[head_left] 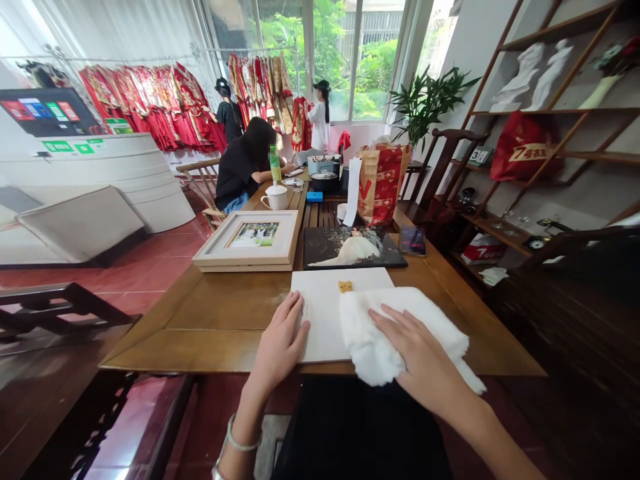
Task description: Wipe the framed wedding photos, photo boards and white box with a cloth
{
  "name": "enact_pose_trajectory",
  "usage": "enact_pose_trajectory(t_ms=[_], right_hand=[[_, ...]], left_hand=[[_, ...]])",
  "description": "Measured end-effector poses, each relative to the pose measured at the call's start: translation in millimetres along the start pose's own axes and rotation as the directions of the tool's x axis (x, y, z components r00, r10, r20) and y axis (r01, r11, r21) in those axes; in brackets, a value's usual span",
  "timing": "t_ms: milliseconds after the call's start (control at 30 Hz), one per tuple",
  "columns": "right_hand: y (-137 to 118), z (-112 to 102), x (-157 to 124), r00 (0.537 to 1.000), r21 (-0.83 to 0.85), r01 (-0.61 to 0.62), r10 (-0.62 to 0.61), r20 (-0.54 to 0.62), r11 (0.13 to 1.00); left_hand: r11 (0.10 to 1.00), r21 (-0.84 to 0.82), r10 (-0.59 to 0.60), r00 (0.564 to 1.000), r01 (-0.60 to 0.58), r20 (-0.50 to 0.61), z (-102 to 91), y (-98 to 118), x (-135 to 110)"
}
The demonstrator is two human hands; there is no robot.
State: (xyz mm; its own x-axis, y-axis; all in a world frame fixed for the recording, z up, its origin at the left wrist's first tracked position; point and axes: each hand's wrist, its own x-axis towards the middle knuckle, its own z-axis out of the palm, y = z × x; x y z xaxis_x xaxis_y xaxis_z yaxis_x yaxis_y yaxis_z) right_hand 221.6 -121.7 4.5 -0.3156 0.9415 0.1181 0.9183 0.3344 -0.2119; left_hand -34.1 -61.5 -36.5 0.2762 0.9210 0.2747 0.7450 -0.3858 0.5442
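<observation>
A white board or book-like panel (320,327) lies flat at the near edge of the wooden table. My left hand (283,333) rests on its left edge, fingers stretched forward and thumb on the surface. Over the panel's right part spreads a fluffy white cloth (430,313), partly hanging past the table edge. My right hand (413,347) lies on top of this cloth, fingers extended and slightly apart; its thumb is hidden. A small yellow cat-shaped piece (345,287) shows on the panel beside the cloth's upper left corner.
Beyond the panel, a dark picture panel (320,250) and stacked framed photos (210,257) lie on the table (200,300). Behind them stand a lidded white mug (276,198), a paper bag (385,187) and a phone (413,241). A person (240,160) sits at the far left side.
</observation>
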Motion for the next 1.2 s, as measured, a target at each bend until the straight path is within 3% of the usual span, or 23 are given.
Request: enact_pose_trajectory(t_ms=[167,300,400,500,667,767,867,1000,1100,1200], right_hand=[[17.7,2.5,47.8,0.996,-0.007,-0.082,0.082,-0.043,0.997],[11.3,2.0,68.2,0.992,-0.049,-0.122,0.121,-0.037,0.991],[-1.0,4.6,56.4,0.994,-0.076,-0.103,0.101,-0.028,0.992],[-9.5,5.6,26.8,0.998,-0.06,-0.064,0.063,-0.027,0.996],[3.9,-0.9,-7.1,1.0,0.002,-0.007,0.007,0.012,1.0],[24.1,-3.2,6.6,0.998,0.025,-0.064,0.064,-0.005,0.998],[39.1,-2.2,38.9,0.984,0.026,-0.169,0.17,-0.056,0.985],[35.4,2.7,74.8,0.977,0.012,-0.195,0.195,-0.083,0.981],[18.9,8.7,77.1,0.986,0.012,-0.145,0.145,-0.076,0.989],[2.1,13.1,55.7,0.992,0.027,-0.095,0.097,-0.075,0.995]], left_hand=[[1.0,0.003,0.025,1.0,-0.025,-0.01,-0.7,-1.0,0.0],[1.0,0.009,0.02,1.0,-0.02,-0.002,-1.4,-0.3,0.1],[1.0,0.009,0.025,1.0,-0.025,-0.013,-0.6,-0.9,0.1],[0.999,0.006,0.032,0.999,-0.032,-0.025,0.8,-2.0,0.3],[0.999,0.009,0.034,0.999,-0.034,-0.017,2.1,-3.5,1.1],[0.999,0.012,0.033,0.999,-0.033,-0.015,1.8,-4.1,1.0],[0.999,0.01,0.046,0.999,-0.045,-0.026,0.9,-4.2,0.5],[0.999,0.014,0.045,0.999,-0.045,-0.026,-0.1,-3.7,0.0],[0.999,0.015,0.04,0.999,-0.04,-0.025,0.7,-3.9,-0.1],[0.999,0.019,0.032,0.999,-0.032,-0.022,2.2,-4.1,0.1]])
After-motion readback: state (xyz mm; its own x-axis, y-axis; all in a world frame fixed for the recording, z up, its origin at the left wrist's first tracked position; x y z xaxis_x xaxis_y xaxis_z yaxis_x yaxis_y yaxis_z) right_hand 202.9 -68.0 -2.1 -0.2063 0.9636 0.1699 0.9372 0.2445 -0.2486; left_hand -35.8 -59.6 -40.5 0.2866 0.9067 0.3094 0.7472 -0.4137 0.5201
